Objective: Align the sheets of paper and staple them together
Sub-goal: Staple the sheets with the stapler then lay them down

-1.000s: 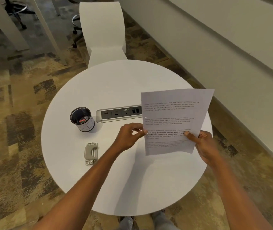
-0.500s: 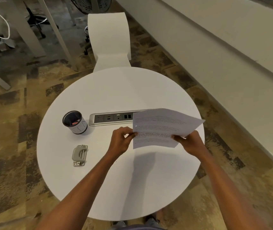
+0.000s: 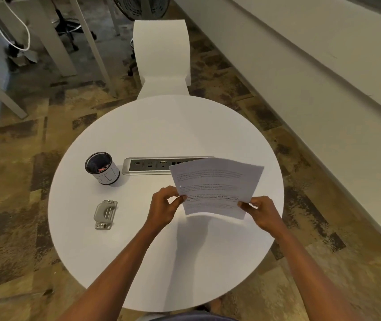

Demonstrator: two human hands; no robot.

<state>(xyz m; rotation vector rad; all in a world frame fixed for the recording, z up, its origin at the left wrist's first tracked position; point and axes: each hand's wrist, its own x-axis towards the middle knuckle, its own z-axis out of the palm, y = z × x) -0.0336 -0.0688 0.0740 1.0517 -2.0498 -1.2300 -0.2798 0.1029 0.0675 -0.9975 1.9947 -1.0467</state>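
Observation:
I hold the printed sheets of paper (image 3: 217,184) above the right half of the round white table (image 3: 161,126), tilted away from me. My left hand (image 3: 164,208) pinches their lower left edge. My right hand (image 3: 262,213) grips the lower right corner. A grey stapler (image 3: 105,213) lies flat on the table, well left of my left hand, untouched.
A black mesh pen cup (image 3: 102,167) with a white band stands left of a silver power socket strip (image 3: 154,165) set into the table. A white chair (image 3: 161,59) stands behind the table. A wall runs along the right; desk legs and cables lie far left.
The sheets went from upright to tilted away and lower over the table, with both hands still on them. The camera view shifted, so the table objects appear displaced.

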